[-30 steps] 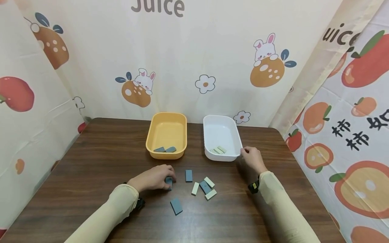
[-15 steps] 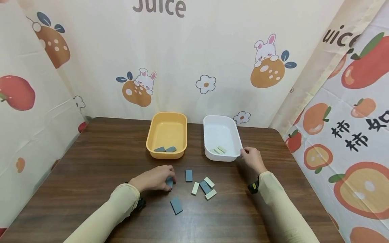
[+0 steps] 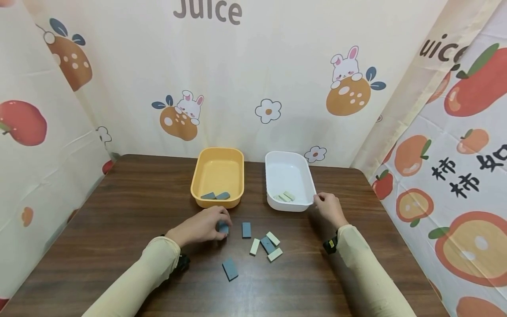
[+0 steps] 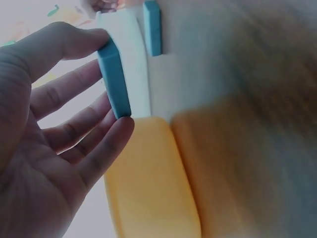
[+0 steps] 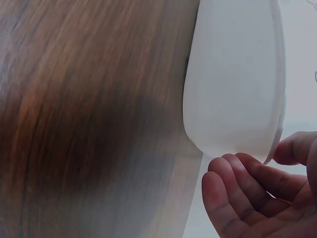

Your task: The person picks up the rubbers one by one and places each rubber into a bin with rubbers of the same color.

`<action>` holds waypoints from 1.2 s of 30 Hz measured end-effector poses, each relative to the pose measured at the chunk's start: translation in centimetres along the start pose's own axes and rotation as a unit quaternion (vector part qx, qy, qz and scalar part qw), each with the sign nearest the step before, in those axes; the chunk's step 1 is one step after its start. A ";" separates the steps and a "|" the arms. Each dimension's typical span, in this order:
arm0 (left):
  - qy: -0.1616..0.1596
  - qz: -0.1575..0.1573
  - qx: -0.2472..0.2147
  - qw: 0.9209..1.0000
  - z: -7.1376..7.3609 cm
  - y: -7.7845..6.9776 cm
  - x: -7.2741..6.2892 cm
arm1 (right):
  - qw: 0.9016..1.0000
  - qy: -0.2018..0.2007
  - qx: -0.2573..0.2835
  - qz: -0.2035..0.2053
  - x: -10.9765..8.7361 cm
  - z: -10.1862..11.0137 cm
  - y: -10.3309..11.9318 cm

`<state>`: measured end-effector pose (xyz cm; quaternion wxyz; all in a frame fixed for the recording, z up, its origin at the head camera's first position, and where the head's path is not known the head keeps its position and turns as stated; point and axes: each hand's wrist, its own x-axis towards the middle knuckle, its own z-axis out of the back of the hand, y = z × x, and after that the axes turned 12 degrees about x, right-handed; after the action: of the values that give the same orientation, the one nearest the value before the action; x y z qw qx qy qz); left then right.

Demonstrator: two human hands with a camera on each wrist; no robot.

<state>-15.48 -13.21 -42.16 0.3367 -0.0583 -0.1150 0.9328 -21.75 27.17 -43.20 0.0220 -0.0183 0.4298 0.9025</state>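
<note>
My left hand point(image 3: 203, 226) pinches a blue-grey rectangular block point(image 4: 114, 77) between thumb and fingers, just in front of the yellow bin point(image 3: 218, 204). In the left wrist view the block stands on edge between the thumb tip and the other fingertips. My right hand point(image 3: 329, 209) holds the near right corner of the white bin point(image 3: 291, 207), thumb and fingers at its rim. Two blue-grey pieces point(image 3: 223, 196) lie in the yellow bin; several pale green blocks point(image 3: 287, 197) lie in the white one.
On the dark wooden table point(image 3: 309, 281) lie a blue-grey block point(image 3: 246, 230) right of my left hand, another blue block point(image 3: 230, 269) nearer me, and a cluster of pale blocks point(image 3: 274, 254) around a blue one point(image 3: 267, 245). A printed curtain point(image 3: 237, 66) hangs behind.
My left hand has raised the blue-grey block and moved it slightly away from me, toward the yellow bin. The right hand stays at the white bin's corner.
</note>
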 end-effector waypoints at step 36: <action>-0.151 0.077 -0.024 0.985 3.0 2.4 2.3 | 1.000 0.002 -0.009 0.005 -0.1 0.1 0.2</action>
<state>-19.26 -14.08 -39.98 0.2408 0.0666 -0.1815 0.9511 -21.69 27.16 -42.98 0.0159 -0.0182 0.4222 0.9062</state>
